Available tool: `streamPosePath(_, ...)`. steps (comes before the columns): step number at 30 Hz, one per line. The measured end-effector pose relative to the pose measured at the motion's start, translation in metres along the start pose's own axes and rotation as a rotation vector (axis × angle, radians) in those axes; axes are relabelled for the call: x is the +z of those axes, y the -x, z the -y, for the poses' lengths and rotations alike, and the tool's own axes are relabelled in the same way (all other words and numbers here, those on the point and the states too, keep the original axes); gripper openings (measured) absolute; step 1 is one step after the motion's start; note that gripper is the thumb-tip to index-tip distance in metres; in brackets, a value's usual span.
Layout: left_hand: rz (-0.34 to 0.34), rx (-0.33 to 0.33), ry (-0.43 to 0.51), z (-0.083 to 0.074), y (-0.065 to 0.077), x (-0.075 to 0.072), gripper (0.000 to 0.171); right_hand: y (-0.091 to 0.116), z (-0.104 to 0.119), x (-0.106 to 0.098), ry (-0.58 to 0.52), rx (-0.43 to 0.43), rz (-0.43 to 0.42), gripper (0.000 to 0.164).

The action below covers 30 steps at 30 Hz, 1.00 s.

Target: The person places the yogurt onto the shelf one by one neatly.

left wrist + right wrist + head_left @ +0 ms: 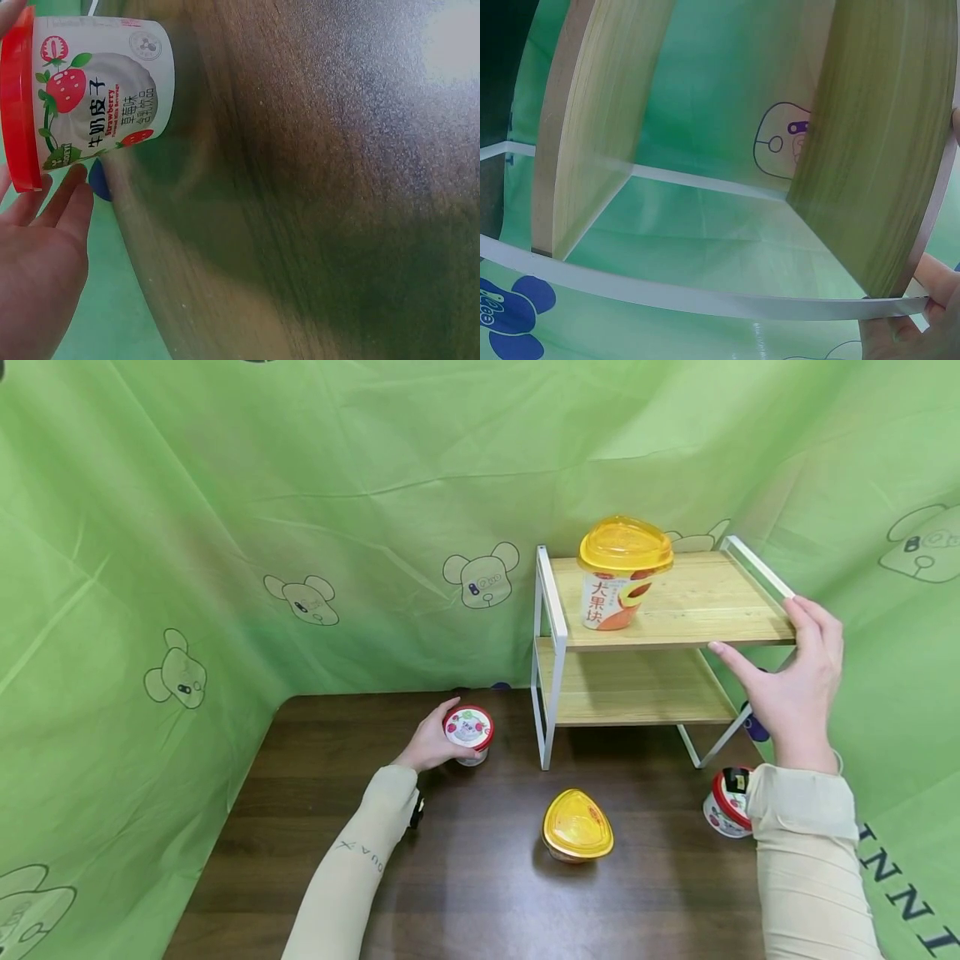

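Observation:
My left hand [438,739] is around a white strawberry milk cup [472,758] with a red lid, at the back of the dark table. In the left wrist view the cup [109,82] shows its strawberry label, with fingers [64,199] along its lid side and the thumb at the frame's corner. My right hand [802,685] grips the front right corner of the two-tier wooden shelf [697,602]. Its fingers lie over the white frame and the thumb is at the front edge. The right wrist view shows that hand [915,322] at the corner of the upper board [877,150].
A yellow-lidded fruit cup [622,568] stands on the upper board, at the left. Another yellow-lidded cup [577,827] is on the table [465,893] before the shelf. A red-lidded cup [726,806] sits by the right sleeve. Green cloth [375,527] hangs around the table.

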<state>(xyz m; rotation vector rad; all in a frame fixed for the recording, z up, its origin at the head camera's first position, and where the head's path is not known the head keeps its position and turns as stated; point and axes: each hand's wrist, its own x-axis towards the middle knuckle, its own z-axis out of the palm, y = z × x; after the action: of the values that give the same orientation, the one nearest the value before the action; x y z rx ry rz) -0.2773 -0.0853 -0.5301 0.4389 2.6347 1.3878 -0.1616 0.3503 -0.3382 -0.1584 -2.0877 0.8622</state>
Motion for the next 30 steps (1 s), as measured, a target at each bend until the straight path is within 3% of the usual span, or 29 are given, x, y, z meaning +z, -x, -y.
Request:
streamPosePath(8,0.018,0.012,-0.018,0.0024,-0.0007,0.0012,0.107,-0.0001,-0.0061,0.0010,-0.012,-0.028,-0.011,0.082)
streamPosePath(14,0.015,0.013,0.013,0.0020,0.0007,0.0007,0.108,-0.0005,-0.0057,0.0011,-0.014,-0.027,-0.012,0.081)
streamPosePath(20,0.012,0.026,-0.012,0.0029,0.0026,-0.0001,0.112,-0.0005,-0.0025,0.0005,-0.012,-0.025,-0.011,0.081)
streamPosePath(26,0.079,0.012,-0.046,0.0054,0.0039,-0.0016,0.122,-0.0005,-0.0025,0.0010,-0.013,-0.020,-0.010,0.081)
streamPosePath(30,0.109,0.006,0.026,0.0053,0.0047,-0.0025,0.121,-0.0012,-0.0067,0.0019,-0.007,-0.012,-0.006,0.083)
